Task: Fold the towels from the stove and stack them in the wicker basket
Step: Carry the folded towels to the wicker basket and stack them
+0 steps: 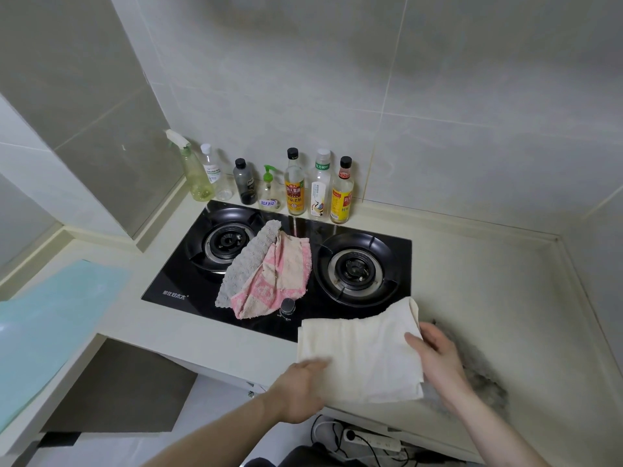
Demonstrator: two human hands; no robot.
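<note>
A cream towel (362, 352) lies spread on the counter's front edge, just right of the black stove (303, 264). My left hand (300, 389) holds its near left corner, and my right hand (435, 355) rests on its right edge with fingers over the cloth. Between the two burners on the stove lie a grey towel (246, 261) and a pink-and-beige towel (276, 278), both crumpled and overlapping. No wicker basket is in view.
Several bottles (296, 187) and a spray bottle (192, 170) stand along the tiled wall behind the stove. A pale green sheet (50, 318) lies on the left counter. A dark stained patch (478, 372) marks the counter by my right hand. A power strip (371, 439) and cables lie below.
</note>
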